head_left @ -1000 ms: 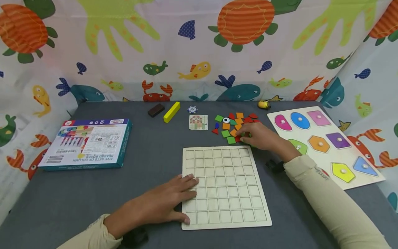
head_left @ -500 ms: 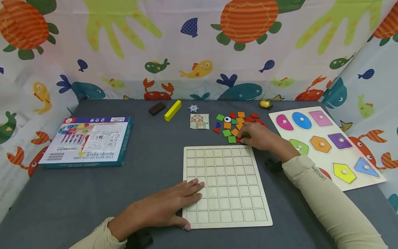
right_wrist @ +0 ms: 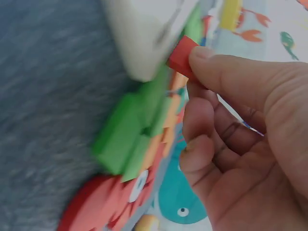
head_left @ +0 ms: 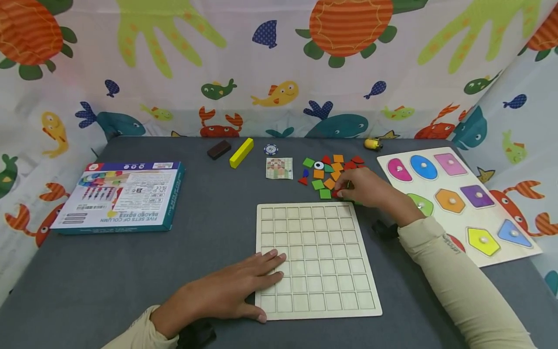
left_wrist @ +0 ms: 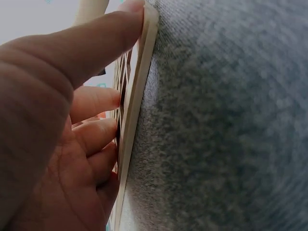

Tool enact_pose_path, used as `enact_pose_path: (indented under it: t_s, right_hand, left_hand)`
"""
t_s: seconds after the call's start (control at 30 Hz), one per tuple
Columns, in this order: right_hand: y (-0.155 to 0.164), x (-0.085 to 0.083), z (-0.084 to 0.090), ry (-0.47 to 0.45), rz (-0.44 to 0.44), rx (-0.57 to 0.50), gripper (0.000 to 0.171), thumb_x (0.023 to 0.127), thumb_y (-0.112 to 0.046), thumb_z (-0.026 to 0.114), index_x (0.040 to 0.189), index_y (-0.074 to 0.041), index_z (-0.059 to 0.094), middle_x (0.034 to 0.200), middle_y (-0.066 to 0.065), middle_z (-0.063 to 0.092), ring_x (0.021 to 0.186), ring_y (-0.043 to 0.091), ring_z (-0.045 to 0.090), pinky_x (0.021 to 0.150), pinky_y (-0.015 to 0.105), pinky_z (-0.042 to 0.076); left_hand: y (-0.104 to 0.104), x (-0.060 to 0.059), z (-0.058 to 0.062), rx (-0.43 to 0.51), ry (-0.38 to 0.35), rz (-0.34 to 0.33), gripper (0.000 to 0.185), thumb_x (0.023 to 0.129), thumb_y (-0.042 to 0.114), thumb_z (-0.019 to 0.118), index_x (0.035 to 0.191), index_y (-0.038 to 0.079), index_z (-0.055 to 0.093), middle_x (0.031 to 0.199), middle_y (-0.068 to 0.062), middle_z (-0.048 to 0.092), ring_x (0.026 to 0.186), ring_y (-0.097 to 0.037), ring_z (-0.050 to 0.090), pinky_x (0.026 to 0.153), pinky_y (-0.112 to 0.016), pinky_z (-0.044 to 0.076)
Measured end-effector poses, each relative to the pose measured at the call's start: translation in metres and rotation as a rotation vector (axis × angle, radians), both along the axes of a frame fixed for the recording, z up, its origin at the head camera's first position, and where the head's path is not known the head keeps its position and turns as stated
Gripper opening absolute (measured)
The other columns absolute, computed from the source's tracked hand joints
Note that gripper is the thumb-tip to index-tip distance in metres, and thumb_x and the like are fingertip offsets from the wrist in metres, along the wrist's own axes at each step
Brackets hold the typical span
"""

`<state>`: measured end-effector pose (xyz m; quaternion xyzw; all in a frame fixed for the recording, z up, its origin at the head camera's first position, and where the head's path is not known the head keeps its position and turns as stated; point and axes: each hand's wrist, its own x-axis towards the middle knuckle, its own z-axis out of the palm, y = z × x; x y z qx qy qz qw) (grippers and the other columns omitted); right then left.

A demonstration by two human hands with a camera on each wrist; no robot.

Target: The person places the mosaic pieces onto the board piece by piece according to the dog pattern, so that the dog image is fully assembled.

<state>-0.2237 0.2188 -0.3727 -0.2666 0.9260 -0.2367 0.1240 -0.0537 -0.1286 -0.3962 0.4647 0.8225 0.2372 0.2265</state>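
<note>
Since the earlier frames I am seeing little change: the left hand (head_left: 226,291) is still lying on the near left part of the wooden grid board (head_left: 322,242), having slid slightly further onto it, while the right hand (head_left: 366,188) is staying at the near edge of the pile of coloured tiles (head_left: 324,172), its fingers now drawn closer together. Nearest to me, the left hand is resting flat, fingers straight and extended over the board's cells, thumb lying along the near left edge; the left wrist view is showing the thumb (left_wrist: 91,38) pressing against the board's rim (left_wrist: 139,82). The board is lying flat on the grey table (head_left: 131,271), all its cells unfilled. Just beyond its far right corner, the right hand is pinching a red tile (right_wrist: 183,55) between thumb and curled fingers, as the right wrist view is showing; green tiles (right_wrist: 127,132) are lying just beside it. To the right, a shape puzzle board (head_left: 462,242) with knobbed pieces is lying flat. To the left, a blue box (head_left: 122,196) is lying well apart from the hands. Farther back are lying a pattern card (head_left: 279,168), a yellow block (head_left: 241,152), a dark brown block (head_left: 219,149) and a round chip (head_left: 271,149).
</note>
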Motion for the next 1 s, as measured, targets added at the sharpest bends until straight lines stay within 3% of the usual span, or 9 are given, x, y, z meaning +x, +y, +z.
enact_pose_path:
  t_s: [0.1,0.23,0.47,0.77,1.0]
  right_hand:
    - [-0.006,0.003,0.007,-0.012,-0.01,-0.074,0.01,0.089,-0.003,0.07,0.099,-0.002,0.073,0.093,0.004,0.069,0.083,0.02,0.06,0.071,0.036,0.053]
    - [-0.023,0.009,0.012,-0.038,0.041,-0.158,0.011,0.091,-0.002,0.067,0.1,-0.002,0.074,0.095,0.004,0.07,0.083,0.019,0.06,0.07,0.034,0.053]
    - [-0.063,0.014,0.008,-0.106,0.126,-0.215,0.013,0.093,-0.006,0.065,0.1,-0.009,0.076,0.096,-0.001,0.068,0.082,0.015,0.06,0.07,0.032,0.052]
    - [-0.11,0.017,-0.006,-0.123,0.233,-0.168,0.009,0.093,-0.009,0.066,0.096,-0.01,0.075,0.09,-0.004,0.068,0.079,0.011,0.059,0.071,0.027,0.052]
    - [-0.116,0.019,-0.014,-0.011,0.277,-0.109,0.01,0.091,-0.007,0.068,0.094,-0.01,0.077,0.088,-0.002,0.06,0.075,0.011,0.053,0.065,0.026,0.047]
  left_hand:
    - [-0.001,0.0,-0.002,0.014,0.002,-0.004,0.08,0.087,0.047,0.068,0.151,0.01,0.037,0.162,-0.003,0.01,0.148,-0.024,0.005,0.114,-0.047,0.025]
    - [-0.002,-0.001,-0.003,0.015,0.001,-0.008,0.081,0.087,0.048,0.067,0.151,0.01,0.036,0.162,-0.003,0.009,0.148,-0.024,0.005,0.114,-0.047,0.024]
    - [-0.001,-0.001,-0.003,0.013,0.002,-0.007,0.08,0.087,0.047,0.068,0.151,0.01,0.037,0.162,-0.003,0.01,0.148,-0.024,0.005,0.114,-0.047,0.024]
    - [-0.002,-0.003,-0.004,0.029,0.008,-0.017,0.08,0.087,0.048,0.067,0.15,0.01,0.038,0.162,-0.004,0.01,0.148,-0.024,0.005,0.115,-0.047,0.021]
    - [-0.003,-0.003,-0.005,0.026,-0.001,-0.017,0.079,0.088,0.049,0.066,0.15,0.009,0.037,0.162,-0.004,0.01,0.148,-0.024,0.005,0.116,-0.046,0.019]
